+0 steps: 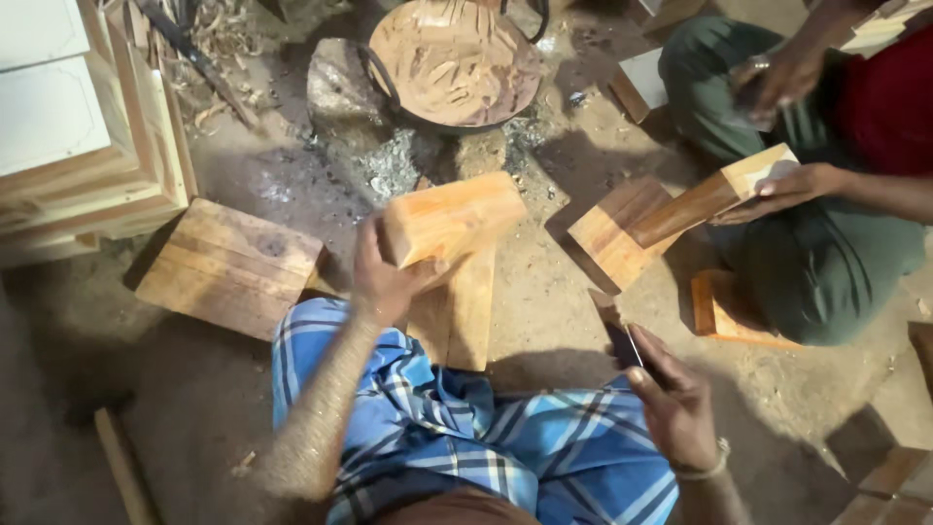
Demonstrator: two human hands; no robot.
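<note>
Our left hand grips a pale wooden block while our right holds a dark flat tool low by the knee.

The wooden block (452, 219) sits in the middle of the scene, tilted up off a flat plank (457, 311) that lies on the dirt floor just past our blue checked cloth (466, 428). Our left hand (384, 282) reaches forward from a bent arm, fingers wrapped shut around the block's near left end. Our right hand (675, 403) rests lower on the right, wrist turned inward, fingers closed on a dark flat tool (622, 340) that points away from us. Farther right, a seated co-worker's hand (782, 190) steadies another block (714, 199). A round pan (457, 63) lies at the far side, and stacked frames (83, 126) stand far left.
</note>
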